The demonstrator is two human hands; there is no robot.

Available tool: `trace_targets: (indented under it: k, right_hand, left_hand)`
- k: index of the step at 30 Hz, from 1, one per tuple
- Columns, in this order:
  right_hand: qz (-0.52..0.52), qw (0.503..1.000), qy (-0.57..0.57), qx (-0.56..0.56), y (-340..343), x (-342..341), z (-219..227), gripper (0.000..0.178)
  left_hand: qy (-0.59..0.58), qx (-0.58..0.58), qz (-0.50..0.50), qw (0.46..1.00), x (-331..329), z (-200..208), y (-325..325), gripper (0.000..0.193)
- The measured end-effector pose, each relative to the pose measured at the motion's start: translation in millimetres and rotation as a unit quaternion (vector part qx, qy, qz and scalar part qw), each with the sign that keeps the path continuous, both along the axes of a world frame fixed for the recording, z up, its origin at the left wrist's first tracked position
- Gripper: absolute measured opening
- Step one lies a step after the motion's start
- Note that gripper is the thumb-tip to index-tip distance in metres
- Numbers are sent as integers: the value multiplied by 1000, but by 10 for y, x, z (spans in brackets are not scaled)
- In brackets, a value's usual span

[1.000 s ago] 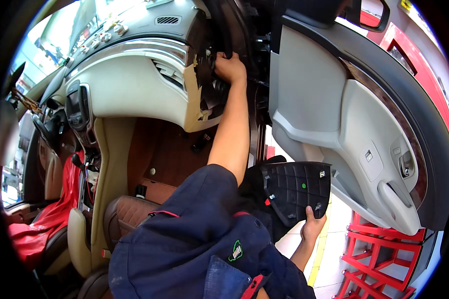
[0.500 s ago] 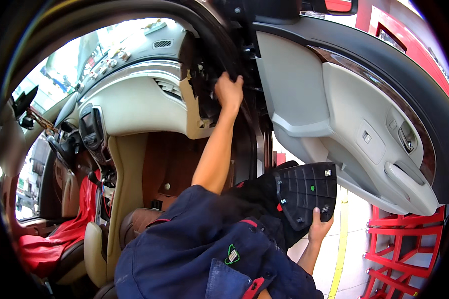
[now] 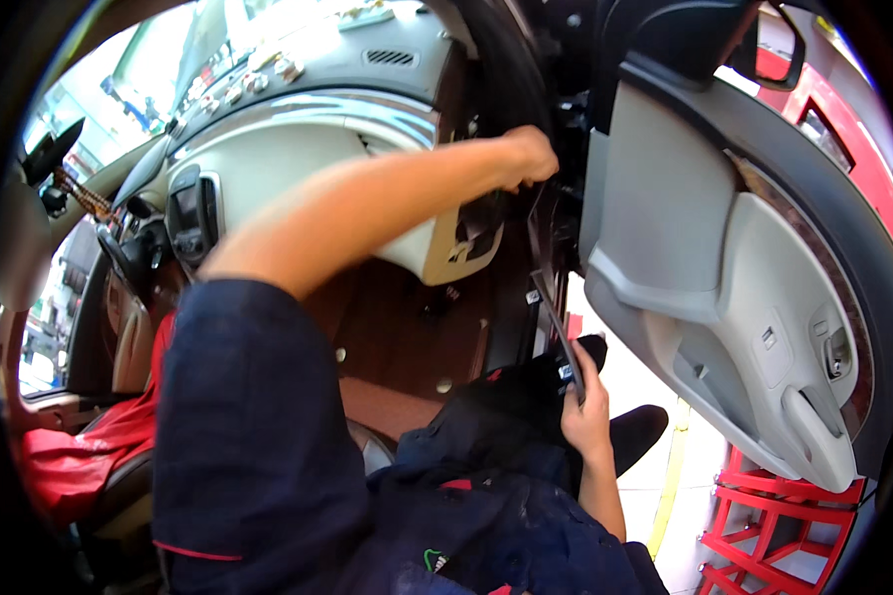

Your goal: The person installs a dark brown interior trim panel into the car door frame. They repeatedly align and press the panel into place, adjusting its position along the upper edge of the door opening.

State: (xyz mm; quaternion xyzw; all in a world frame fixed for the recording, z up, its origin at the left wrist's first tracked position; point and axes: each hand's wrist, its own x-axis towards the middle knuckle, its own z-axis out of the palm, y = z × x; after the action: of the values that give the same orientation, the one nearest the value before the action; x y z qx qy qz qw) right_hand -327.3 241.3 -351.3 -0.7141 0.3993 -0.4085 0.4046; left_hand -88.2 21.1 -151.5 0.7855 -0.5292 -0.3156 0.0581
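My right hand is closed around the lower end of a black plastic trim panel, now turned nearly edge-on. The panel stands upright beside the sill of the car's door opening, its small clips showing along one side. Up at the front door pillar, my left hand is closed with curled fingers, just above the panel's upper end. What those fingers hold, if anything, is hidden. Left of that hand is the uncovered side end of the beige dashboard, with a dark cavity.
The open grey door stands to the right, its armrest and pocket facing me. Below it is a red metal frame. Brown floor covering lies in the footwell. A red cloth covers the far seat.
The panel has swung from lying face-up by my lap to upright by the door opening, raised by my right hand. My left arm now reaches across the dashboard; the view has shifted.
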Motion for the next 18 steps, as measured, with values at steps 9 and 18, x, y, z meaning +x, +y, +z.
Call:
trace_targets:
  k: [9, 18]
  right_hand:
    - [-32, 999, 2, 23, 26, 131, 87, 75]
    - [-81, 994, -63, 27, -485, 467, 735, 70]
  left_hand:
    - [-438, 106, -449, 772, 329, 716, -272, 43]
    - [-474, -132, -482, 725, 674, 855, -173, 40]
